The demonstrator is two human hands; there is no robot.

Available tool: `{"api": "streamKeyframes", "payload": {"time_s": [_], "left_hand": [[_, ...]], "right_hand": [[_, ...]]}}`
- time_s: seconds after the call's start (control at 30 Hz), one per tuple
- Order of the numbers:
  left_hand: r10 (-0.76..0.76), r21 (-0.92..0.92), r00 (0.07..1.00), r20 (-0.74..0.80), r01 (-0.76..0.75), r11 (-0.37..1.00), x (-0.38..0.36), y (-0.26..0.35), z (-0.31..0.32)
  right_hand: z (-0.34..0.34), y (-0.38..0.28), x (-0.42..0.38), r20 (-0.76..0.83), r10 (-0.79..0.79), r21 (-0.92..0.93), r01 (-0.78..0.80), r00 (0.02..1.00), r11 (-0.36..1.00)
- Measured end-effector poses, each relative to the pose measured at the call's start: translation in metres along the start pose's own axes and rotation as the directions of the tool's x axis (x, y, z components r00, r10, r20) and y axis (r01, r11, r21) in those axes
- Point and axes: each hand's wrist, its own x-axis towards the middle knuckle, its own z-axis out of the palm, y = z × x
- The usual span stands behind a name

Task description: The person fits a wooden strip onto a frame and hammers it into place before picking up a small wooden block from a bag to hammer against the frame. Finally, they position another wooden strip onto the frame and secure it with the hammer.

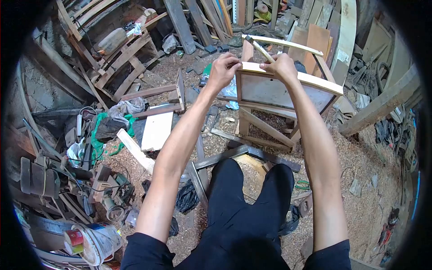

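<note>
A wooden frame (288,104) with a pale panel stands in front of me on a wooden stand (265,128). Along its upper edge runs a light, slightly curved wood strip (312,81). At the strip's left end is my left hand (224,69), its thumb and fingers pinched together; whatever sits between them is too small to make out. My right hand (282,68) grips a hammer (262,50) by the handle, with the head pointing up and to the left. The fingers of that hand also rest against the strip. Behind it is another curved pale strip (288,42).
Dark timber pieces (220,157) lie on the sawdust floor before my knees. A white board (156,130) stands at the left. Green-handled pliers (302,184) lie by my right knee. A thick wooden beam (382,101) slants at the right, and a paint bucket (101,243) stands lower left.
</note>
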Motion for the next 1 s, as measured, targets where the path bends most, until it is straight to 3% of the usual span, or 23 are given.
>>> {"api": "streamKeyframes", "payload": {"time_s": [0.23,0.3,0.4,0.47,0.5,0.67,0.73,0.87,0.93,1.0], "left_hand": [[0.136,0.120,0.987,-0.080,-0.126,0.985,-0.001,-0.001,0.004],[0.113,0.102,0.990,-0.080,-0.105,0.989,-0.002,0.000,0.004],[0.086,0.056,0.992,-0.092,-0.081,0.995,-0.002,0.002,0.003],[0.075,0.035,0.991,-0.109,-0.072,0.997,-0.005,0.003,0.004],[0.070,0.034,0.991,-0.114,-0.067,0.997,-0.006,0.003,0.003],[0.025,-0.073,0.993,-0.115,-0.034,0.997,-0.004,-0.002,0.006],[0.023,-0.056,0.994,-0.110,-0.029,0.998,-0.005,-0.001,0.005],[0.036,-0.026,0.994,-0.104,-0.039,0.999,-0.006,0.000,0.004],[0.037,0.014,0.995,-0.093,-0.036,0.999,-0.004,0.002,0.002],[0.032,0.055,0.997,-0.075,-0.028,0.998,-0.005,0.005,0.000]], "right_hand": [[0.003,0.002,0.000,-0.035,-0.063,-0.019,0.063,0.997,0.998],[0.000,0.003,0.000,-0.037,-0.086,-0.037,0.085,0.996,0.996],[-0.010,0.000,-0.011,-0.022,-0.198,0.083,0.199,0.980,0.976],[-0.023,-0.010,-0.028,-0.129,-0.223,0.208,0.246,0.966,0.947],[-0.033,-0.017,-0.042,-0.140,-0.295,0.142,0.314,0.945,0.939],[-0.044,-0.017,-0.074,-0.112,-0.329,0.029,0.334,0.938,0.942],[-0.046,-0.016,-0.079,-0.058,-0.270,0.126,0.275,0.961,0.953],[-0.045,-0.014,-0.083,-0.140,-0.331,0.051,0.341,0.933,0.939],[-0.046,-0.020,-0.090,0.031,-0.224,0.235,0.211,0.974,0.949],[-0.047,-0.023,-0.093,0.093,-0.195,0.165,0.178,0.976,0.970]]}}
